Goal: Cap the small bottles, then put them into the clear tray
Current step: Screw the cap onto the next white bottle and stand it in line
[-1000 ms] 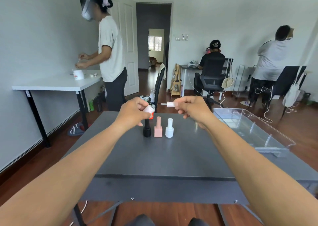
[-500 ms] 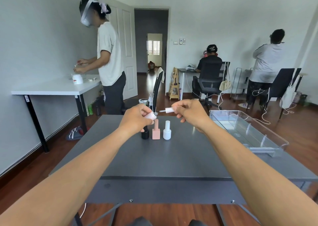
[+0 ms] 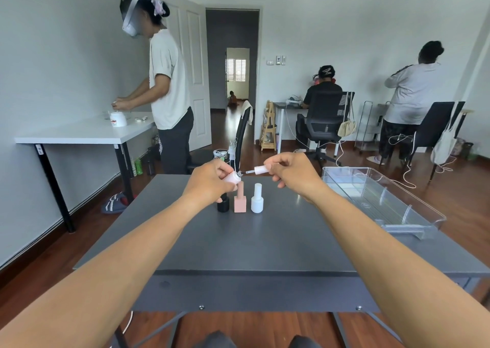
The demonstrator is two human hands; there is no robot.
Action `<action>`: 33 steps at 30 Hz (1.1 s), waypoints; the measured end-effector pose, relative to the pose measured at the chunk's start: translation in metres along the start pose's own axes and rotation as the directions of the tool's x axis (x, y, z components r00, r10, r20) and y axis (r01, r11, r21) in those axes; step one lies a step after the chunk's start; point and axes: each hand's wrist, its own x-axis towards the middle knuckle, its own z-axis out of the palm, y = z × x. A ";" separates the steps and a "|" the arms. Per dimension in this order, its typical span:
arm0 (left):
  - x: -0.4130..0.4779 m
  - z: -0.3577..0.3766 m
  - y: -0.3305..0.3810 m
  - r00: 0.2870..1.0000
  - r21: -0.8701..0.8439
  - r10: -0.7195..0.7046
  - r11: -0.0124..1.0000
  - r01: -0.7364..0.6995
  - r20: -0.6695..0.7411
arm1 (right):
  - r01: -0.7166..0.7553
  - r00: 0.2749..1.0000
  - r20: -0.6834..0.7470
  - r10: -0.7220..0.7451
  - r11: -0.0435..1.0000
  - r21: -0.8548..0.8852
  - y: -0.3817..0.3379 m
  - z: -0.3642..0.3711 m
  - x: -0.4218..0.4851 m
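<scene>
From the head camera, the left hand (image 3: 212, 180) is closed around a small pale pink bottle (image 3: 232, 178), smooth and rounded, tilted with its neck pointing right, raised above the matte dark grey table (image 3: 238, 247). The right hand (image 3: 294, 174) pinches a slim cylindrical cap (image 3: 261, 169), white to pinkish, lying nearly level; its thin dark brush stem reaches left so that the tip meets the bottle's mouth.

Below the held bottle, three capped bottles stand upright in a row on the table: a round glossy black bottle (image 3: 223, 205), just right of it a square-bodied peach bottle (image 3: 240, 200), then a round white bottle (image 3: 257, 199). Well right of the row sits the clear tray (image 3: 413, 215), a rectangular transparent plastic bin with upright dividers.
</scene>
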 end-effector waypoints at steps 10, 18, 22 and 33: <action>-0.003 0.005 0.000 1.000 0.035 0.017 0.999 -0.018 0.023 | 0.064 0.998 0.029 -0.062 0.995 -0.082 -0.001 0.005 0.000; -0.006 0.011 0.001 0.997 0.013 0.023 1.000 -0.024 0.067 | 0.047 0.999 0.007 -0.047 0.997 -0.066 0.006 0.015 -0.002; -0.009 0.015 -0.006 0.995 0.026 0.015 1.000 -0.018 0.098 | 0.048 0.999 0.023 -0.046 0.996 -0.071 0.018 0.022 -0.004; -0.015 0.019 -0.025 0.992 0.072 -0.026 0.997 0.017 0.125 | -0.001 0.970 0.239 0.040 0.987 -0.161 0.029 0.024 -0.009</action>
